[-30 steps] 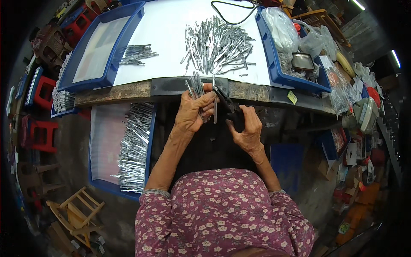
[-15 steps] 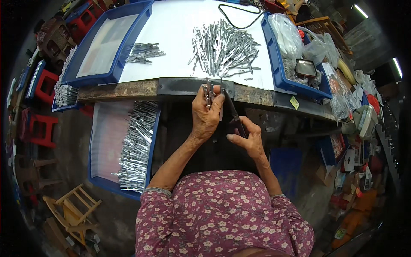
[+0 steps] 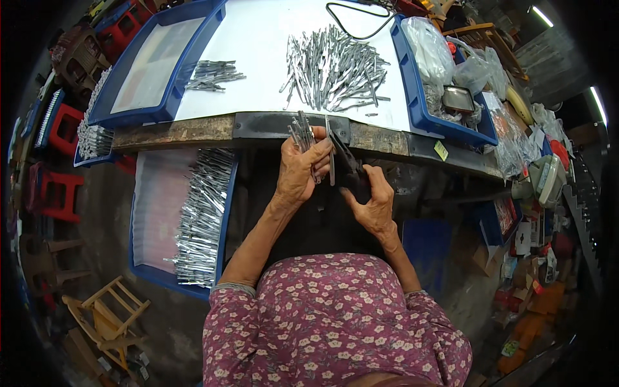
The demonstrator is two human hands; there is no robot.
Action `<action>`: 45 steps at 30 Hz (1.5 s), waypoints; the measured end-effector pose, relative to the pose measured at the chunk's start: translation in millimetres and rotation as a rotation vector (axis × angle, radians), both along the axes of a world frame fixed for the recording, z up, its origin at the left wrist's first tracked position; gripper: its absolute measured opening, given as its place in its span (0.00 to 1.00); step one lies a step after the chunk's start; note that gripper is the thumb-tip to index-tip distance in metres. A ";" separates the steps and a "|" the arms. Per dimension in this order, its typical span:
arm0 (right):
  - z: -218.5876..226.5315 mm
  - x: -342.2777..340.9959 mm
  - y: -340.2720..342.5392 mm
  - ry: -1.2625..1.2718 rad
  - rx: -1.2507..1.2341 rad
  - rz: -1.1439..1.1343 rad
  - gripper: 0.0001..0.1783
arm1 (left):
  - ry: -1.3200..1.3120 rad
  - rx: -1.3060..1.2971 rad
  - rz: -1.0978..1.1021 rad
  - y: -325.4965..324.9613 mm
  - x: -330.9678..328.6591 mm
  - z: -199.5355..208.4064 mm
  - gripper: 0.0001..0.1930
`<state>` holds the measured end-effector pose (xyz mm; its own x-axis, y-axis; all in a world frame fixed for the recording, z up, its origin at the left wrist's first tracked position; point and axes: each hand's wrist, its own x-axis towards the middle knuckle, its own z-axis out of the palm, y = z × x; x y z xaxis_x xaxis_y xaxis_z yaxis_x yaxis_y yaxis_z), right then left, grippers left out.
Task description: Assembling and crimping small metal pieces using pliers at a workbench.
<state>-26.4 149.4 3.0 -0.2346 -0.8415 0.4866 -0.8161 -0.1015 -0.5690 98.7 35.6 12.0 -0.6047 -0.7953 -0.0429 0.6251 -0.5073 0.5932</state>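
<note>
Over the near edge of the workbench, my left hand point(image 3: 298, 177) is closed around a bunch of slender metal strips point(image 3: 301, 131). One separate strip point(image 3: 331, 161) stands upright at its fingertips. My right hand point(image 3: 376, 205) grips a long dark pliers-like tool point(image 3: 350, 166), whose handles look spread apart. The tool's far end is beside the single strip; whether it touches is unclear. A large heap of similar metal strips point(image 3: 335, 68) lies on the white sheet point(image 3: 261, 61) beyond my hands. Farther left is a smaller bunch of strips point(image 3: 216, 75).
A blue tray point(image 3: 171, 109) stands at the bench's left, and a blue bin point(image 3: 422, 119) with plastic bags at its right. Below the bench edge, another blue tray point(image 3: 137, 222) holds many strips. Red stools point(image 3: 61, 190) and a wooden folding stool point(image 3: 106, 309) stand left.
The tool's handles have spread in my right hand. My left hand has shifted slightly left, its bunch of strips fanning out, with one strip now apart from the rest.
</note>
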 end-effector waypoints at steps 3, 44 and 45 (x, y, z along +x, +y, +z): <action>-1.4 -0.8 -0.9 0.045 -0.038 -0.005 0.25 | -0.008 0.043 -0.024 -0.2 0.9 0.2 0.06; 2.2 -0.5 10.0 -1.430 0.519 0.372 0.19 | -1.397 -1.733 0.814 -207.9 62.5 20.4 0.03; 3.5 2.2 9.1 -1.408 0.566 0.361 0.18 | -1.437 -1.766 0.828 -221.2 66.5 17.5 0.04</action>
<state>-24.1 158.5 6.5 0.0349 -0.9428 -0.3315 0.4071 0.3164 -0.8568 165.2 -185.6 29.5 -0.4961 -0.4919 0.7155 -0.6495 0.7571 0.0702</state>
